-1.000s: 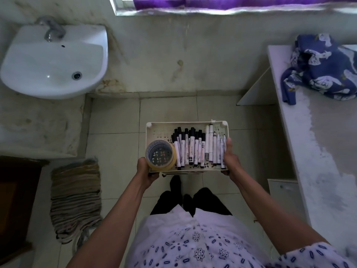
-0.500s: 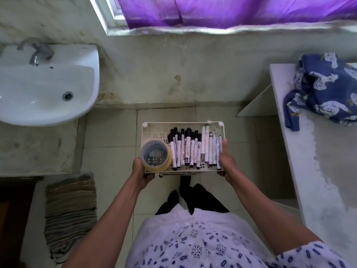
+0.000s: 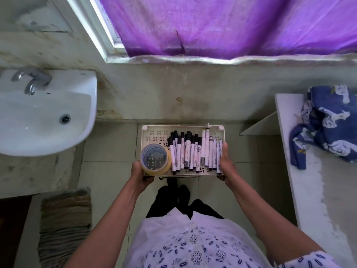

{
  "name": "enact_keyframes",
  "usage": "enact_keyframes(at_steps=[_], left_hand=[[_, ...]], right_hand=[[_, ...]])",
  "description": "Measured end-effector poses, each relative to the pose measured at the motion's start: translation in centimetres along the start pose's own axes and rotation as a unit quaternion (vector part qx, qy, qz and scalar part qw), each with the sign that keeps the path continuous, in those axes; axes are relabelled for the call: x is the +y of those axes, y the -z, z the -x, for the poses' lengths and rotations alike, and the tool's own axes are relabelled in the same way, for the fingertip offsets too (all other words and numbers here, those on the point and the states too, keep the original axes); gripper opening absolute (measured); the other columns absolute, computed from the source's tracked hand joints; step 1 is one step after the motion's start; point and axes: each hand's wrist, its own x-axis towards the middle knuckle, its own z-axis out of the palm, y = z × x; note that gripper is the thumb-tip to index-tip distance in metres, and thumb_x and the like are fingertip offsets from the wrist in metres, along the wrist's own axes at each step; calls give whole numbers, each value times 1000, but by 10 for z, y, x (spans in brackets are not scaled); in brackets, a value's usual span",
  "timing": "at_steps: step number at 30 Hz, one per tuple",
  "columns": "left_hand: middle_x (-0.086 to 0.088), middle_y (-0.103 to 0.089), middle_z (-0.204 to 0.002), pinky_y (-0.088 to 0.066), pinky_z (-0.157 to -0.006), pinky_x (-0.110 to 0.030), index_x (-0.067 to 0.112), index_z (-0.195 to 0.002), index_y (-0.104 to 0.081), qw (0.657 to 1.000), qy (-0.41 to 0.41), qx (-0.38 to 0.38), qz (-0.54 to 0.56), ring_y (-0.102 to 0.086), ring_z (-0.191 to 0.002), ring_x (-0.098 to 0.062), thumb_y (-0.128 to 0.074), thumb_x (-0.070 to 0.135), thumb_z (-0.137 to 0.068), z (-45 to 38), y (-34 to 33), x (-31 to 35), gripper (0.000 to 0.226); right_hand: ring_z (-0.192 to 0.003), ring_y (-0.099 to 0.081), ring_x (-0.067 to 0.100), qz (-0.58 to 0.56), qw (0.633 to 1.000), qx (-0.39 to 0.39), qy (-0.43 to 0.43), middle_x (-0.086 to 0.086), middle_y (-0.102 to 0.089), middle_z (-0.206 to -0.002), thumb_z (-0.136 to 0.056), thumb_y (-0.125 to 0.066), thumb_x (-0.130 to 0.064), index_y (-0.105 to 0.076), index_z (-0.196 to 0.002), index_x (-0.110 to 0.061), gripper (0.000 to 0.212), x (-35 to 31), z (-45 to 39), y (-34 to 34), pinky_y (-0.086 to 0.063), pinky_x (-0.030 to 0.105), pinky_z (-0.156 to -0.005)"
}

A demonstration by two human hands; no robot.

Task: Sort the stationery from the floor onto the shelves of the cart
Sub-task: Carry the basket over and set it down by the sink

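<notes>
Gripping the near corners of the cart (image 3: 193,127): left hand (image 3: 139,172) curling under the corner beside the tape roll (image 3: 155,159), right hand (image 3: 226,163) wrapping the opposite rim, thumb lying along the outermost marker. Holding the top shelf level, tape standing upright left of the markers (image 3: 193,151), all lying side by side inside the cart. Judging next: keeping both grips even, moving slowly, avoiding any tilt toward the sink (image 3: 44,113) left of the cart, lest markers roll.
</notes>
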Motion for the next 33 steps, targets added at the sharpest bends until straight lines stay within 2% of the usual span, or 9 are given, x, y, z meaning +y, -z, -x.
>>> enact_keyframes(at_steps=[5,12,15,18,21,27,29,31,33], left_hand=[[1,-39,-60,-16,-47,-18,24,-73,-52,1000,10,-2,-18,-26,-49,-14,-36,17,-86,-21,-23,40,22],[1,-39,-62,-18,-47,-17,25,-74,-52,1000,10,-6,-27,-28,-47,-13,-37,18,-87,-53,-52,90,21],[1,-38,-61,-17,-48,-19,26,-71,-50,1000,10,3,-23,-28,-48,-13,-36,16,-85,-64,-62,103,22],[2,-41,-59,-18,-46,-17,25,-70,-52,1000,6,-4,-17,-31,-44,-13,-38,16,-84,-78,-76,119,22],[2,-40,-61,-16,-47,-18,25,-73,-54,1000,11,-9,-16,-30,-47,-13,-39,18,-86,-87,-89,132,21],[1,-42,-60,-13,-51,-22,25,-70,-55,1000,10,4,-10,-30,-49,-13,-38,17,-85,-107,-117,155,24],[2,-44,-58,-13,-52,-23,25,-63,-59,1000,6,6,-9,-31,-48,-13,-38,17,-84,-112,-124,161,30],[3,-46,-56,-14,-50,-22,25,-55,-62,1000,5,0,-2,-34,-45,-12,-39,17,-84,-118,-131,166,38],[3,-48,-57,-16,-49,-20,25,-56,-62,1000,5,-1,1,-35,-46,-12,-40,18,-84,-122,-137,169,36]], right_hand=[[-99,-70,35,-15,1000,-6,6,13,-73,-109,-60,-11,-104,-70,-117,-28,111,-34,-24,-2,-56,50,-91],[-88,-74,33,-32,999,16,0,11,-76,-95,-58,-14,-105,-74,-104,-25,110,-90,-54,-2,-59,53,-85],[-88,-73,33,-24,999,18,-13,16,-76,-96,-56,-13,-105,-75,-104,-17,118,-108,-66,0,-58,41,-81],[-101,-70,36,-14,999,28,-16,16,-74,-104,-60,-11,-104,-73,-108,-16,117,-130,-81,3,-56,48,-92],[-99,-68,30,6,1000,24,-12,12,-71,-112,-62,-11,-103,-70,-106,-24,109,-150,-94,7,-53,45,-96],[-112,-65,36,13,1000,8,-13,16,-71,-116,-66,-8,-100,-72,-111,-18,113,-181,-122,17,-50,53,-101],[-114,-63,42,13,1000,12,-13,22,-68,-118,-67,-8,-100,-69,-117,-8,121,-185,-133,20,-49,57,-99],[-99,-69,39,9,1000,10,-12,26,-66,-119,-68,-7,-100,-66,-118,-2,125,-191,-144,23,-55,50,-91],[-81,-62,29,-4,1000,8,-11,29,-65,-117,-66,-9,-101,-64,-117,3,127,-196,-153,25,-56,40,-79]])
